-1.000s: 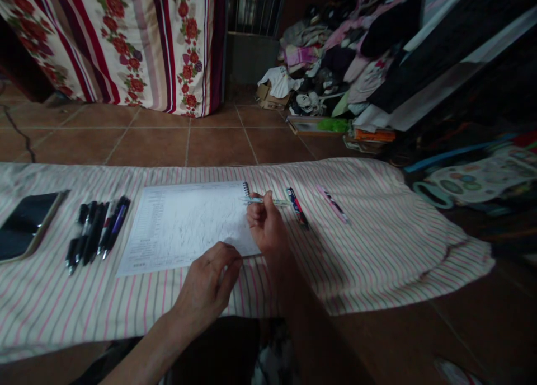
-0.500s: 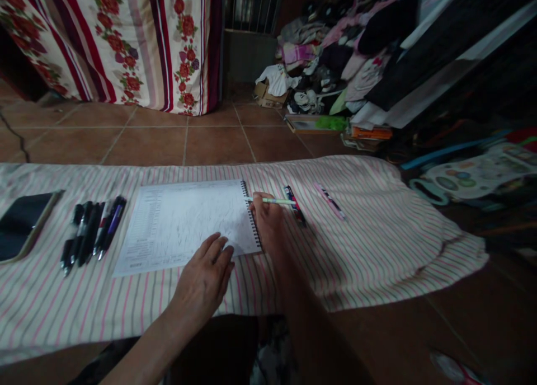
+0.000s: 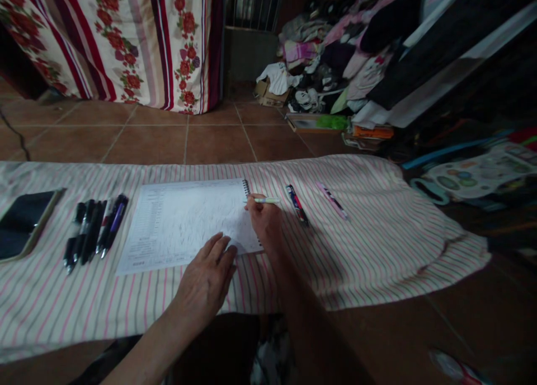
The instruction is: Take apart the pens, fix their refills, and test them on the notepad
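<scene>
A spiral-bound notebook (image 3: 188, 217) lies on the striped cloth, its page covered in faint marks, with a printed column down the left side. My right hand (image 3: 267, 222) is closed around a slim pale green pen (image 3: 268, 200) at the notebook's coil edge. The pen lies nearly level, its tip pointing left; whether it touches the paper I cannot tell. My left hand (image 3: 205, 278) rests with fingers stretched over the page's lower edge. Right of the notebook lie a dark red-and-blue pen (image 3: 297, 206) and a pink-and-black pen (image 3: 333, 201).
Several dark pens (image 3: 92, 231) lie side by side left of the notebook, and a phone (image 3: 25, 222) sits farther left. The striped cloth (image 3: 386, 234) covers the low surface. Beyond are a tiled floor (image 3: 218, 141), a floral curtain (image 3: 142, 43) and a pile of clothes (image 3: 331, 60).
My right hand has shifted slightly, and the green pen's back end now reaches less far right, short of the red-and-blue pen. My left hand stays on the page's lower edge.
</scene>
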The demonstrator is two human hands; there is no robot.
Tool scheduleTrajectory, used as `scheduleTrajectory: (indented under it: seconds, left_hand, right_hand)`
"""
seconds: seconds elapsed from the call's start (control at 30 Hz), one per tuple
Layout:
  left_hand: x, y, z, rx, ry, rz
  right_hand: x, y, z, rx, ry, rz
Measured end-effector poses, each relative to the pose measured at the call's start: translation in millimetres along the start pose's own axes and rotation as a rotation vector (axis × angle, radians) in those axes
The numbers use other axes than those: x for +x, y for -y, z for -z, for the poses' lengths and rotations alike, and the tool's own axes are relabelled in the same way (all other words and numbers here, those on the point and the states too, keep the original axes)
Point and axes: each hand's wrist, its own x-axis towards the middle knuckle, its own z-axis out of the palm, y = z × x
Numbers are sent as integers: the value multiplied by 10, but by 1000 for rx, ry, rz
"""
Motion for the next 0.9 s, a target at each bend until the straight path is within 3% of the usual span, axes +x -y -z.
scheduleTrajectory:
  seconds: [0.1, 0.3, 0.67, 0.9]
  left_hand:
    - [-7, 5, -6, 8, -5, -4]
    - [9, 12, -12, 29, -7, -4]
    - [-42, 43, -29, 45, 5, -29]
    - [-53, 51, -45, 90, -17, -73]
  right_hand:
    - [-8, -19, -18, 54, -44, 27]
    - [16, 16, 9, 379, -130, -23]
    - [43, 47, 247, 304, -283, -46]
    - [79, -103, 474, 334, -412, 74]
